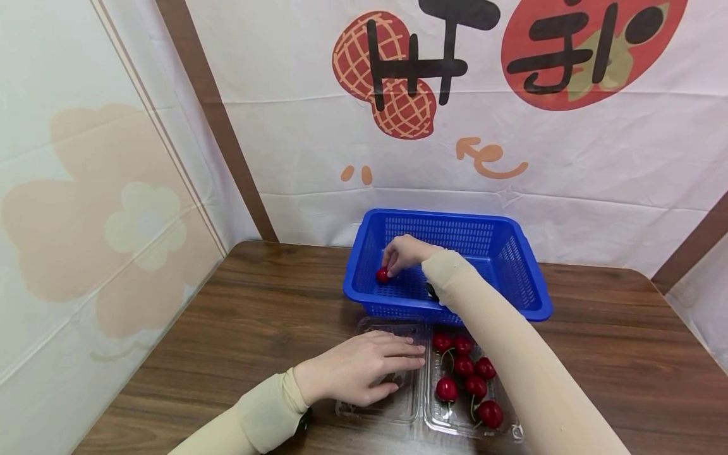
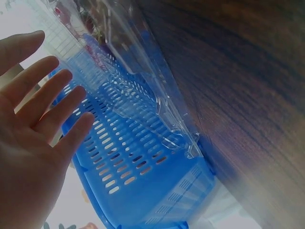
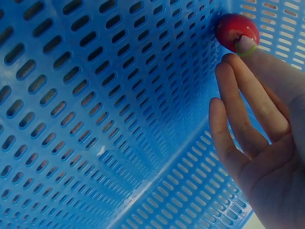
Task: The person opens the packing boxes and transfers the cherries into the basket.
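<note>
Inside the blue basket (image 1: 358, 278), near its left end, my right hand (image 1: 408, 251) pinches a red cherry (image 1: 383, 275) low over the perforated bottom. The right wrist view shows the thumb and fingertips (image 3: 228, 58) at the cherry's stem end, with a bit of green stem by the thumb. My left hand (image 1: 364, 368) has its fingers extended over the lid half of a clear plastic clamshell box (image 1: 418, 404). Several cherries (image 1: 463, 365) with green stems lie in the box's right half, and my right forearm passes over its edge.
The basket stands at the back of the brown wooden table (image 1: 273, 303), right behind the clamshell box. A printed white cloth (image 1: 296, 145) hangs behind the table, and another pale cloth (image 1: 68, 253) hangs on the left.
</note>
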The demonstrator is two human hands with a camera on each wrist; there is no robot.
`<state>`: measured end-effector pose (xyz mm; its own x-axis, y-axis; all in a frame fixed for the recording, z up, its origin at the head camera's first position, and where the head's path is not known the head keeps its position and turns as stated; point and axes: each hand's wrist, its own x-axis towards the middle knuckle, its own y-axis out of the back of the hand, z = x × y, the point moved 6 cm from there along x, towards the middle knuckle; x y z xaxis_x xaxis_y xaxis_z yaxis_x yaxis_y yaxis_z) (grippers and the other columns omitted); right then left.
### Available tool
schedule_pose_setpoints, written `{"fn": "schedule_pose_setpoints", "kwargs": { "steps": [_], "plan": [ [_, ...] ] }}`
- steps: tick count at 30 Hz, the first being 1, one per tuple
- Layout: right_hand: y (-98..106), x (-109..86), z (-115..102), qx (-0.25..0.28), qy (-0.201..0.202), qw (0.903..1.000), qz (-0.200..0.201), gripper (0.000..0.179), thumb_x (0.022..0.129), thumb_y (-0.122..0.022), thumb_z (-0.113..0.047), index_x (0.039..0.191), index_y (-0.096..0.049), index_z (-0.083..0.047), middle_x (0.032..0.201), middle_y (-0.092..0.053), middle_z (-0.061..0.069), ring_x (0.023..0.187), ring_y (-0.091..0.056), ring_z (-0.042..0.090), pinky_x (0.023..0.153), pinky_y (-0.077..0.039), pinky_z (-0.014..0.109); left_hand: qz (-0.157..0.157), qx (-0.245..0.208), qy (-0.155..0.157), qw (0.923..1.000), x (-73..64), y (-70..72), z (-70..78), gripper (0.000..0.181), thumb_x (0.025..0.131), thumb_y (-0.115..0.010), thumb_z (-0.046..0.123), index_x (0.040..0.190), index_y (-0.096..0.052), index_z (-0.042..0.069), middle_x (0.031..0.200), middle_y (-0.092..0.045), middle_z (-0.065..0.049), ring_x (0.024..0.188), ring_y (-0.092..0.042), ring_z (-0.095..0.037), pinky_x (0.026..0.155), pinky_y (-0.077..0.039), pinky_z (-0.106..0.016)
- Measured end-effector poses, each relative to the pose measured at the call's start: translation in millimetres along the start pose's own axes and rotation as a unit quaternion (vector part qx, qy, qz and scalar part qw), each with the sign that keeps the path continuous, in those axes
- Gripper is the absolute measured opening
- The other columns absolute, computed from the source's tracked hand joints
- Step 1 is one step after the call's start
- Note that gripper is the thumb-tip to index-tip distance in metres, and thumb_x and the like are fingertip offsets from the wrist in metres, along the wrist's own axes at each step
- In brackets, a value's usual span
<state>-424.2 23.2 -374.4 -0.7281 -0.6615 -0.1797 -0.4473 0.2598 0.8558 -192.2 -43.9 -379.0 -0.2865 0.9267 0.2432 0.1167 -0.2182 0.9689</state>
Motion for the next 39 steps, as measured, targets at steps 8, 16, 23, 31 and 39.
{"fn": "schedule_pose_setpoints", "kwargs": {
  "steps": [8,16,23,31,39],
  "plan": [
    [0.1,0.5,1.4,0.001,-0.01,0.9999,-0.002,0.024,0.081,-0.074,-0.011,0.104,-0.07,-0.005,0.099,-0.073,0.008,0.089,-0.069,0.015,0.082,-0.056,0.029,0.0,0.002,-0.002,1.0,0.2,1.1,0.5,0.049,0.087,-0.064,0.028,0.133,-0.055,0.018,0.14,-0.052,0.002,0.132,-0.046,-0.016,0.108,-0.039,-0.033],
    [1.7,-0.2,3.1,-0.001,-0.024,0.9997,-0.001,0.024,0.082,-0.073,-0.011,0.105,-0.07,-0.007,0.1,-0.072,0.007,0.089,-0.068,0.015,0.083,-0.056,0.03,0.002,0.006,-0.004,1.0,-0.4,0.2,0.3,0.048,0.087,-0.063,0.029,0.133,-0.055,0.017,0.14,-0.052,0.002,0.131,-0.046,-0.016,0.108,-0.04,-0.034],
    [3.2,1.1,3.8,-0.01,-0.028,0.9996,-0.003,0.026,0.081,-0.074,-0.013,0.107,-0.07,-0.007,0.1,-0.072,0.006,0.091,-0.068,0.015,0.084,-0.055,0.031,0.004,0.012,-0.005,0.9999,-0.7,0.4,0.2,0.048,0.086,-0.063,0.029,0.133,-0.056,0.018,0.139,-0.052,0.002,0.131,-0.046,-0.016,0.109,-0.038,-0.032],
    [5.0,4.3,3.0,-0.035,-0.023,0.9991,0.004,0.027,0.08,-0.076,-0.017,0.104,-0.07,-0.007,0.099,-0.072,0.006,0.089,-0.067,0.015,0.08,-0.055,0.028,0.005,0.016,-0.007,0.9998,-0.7,0.8,0.1,0.048,0.086,-0.063,0.03,0.132,-0.056,0.017,0.139,-0.053,0.002,0.131,-0.046,-0.016,0.11,-0.037,-0.031],
    [6.2,5.1,5.2,-0.028,-0.028,0.9991,0.013,0.027,0.081,-0.075,-0.017,0.105,-0.07,-0.007,0.1,-0.071,0.006,0.089,-0.067,0.015,0.08,-0.055,0.028,0.009,0.017,-0.01,0.9998,-0.6,-0.5,-0.2,0.049,0.085,-0.065,0.028,0.131,-0.057,0.016,0.138,-0.053,0.001,0.131,-0.047,-0.017,0.108,-0.039,-0.033]
  ]
}}
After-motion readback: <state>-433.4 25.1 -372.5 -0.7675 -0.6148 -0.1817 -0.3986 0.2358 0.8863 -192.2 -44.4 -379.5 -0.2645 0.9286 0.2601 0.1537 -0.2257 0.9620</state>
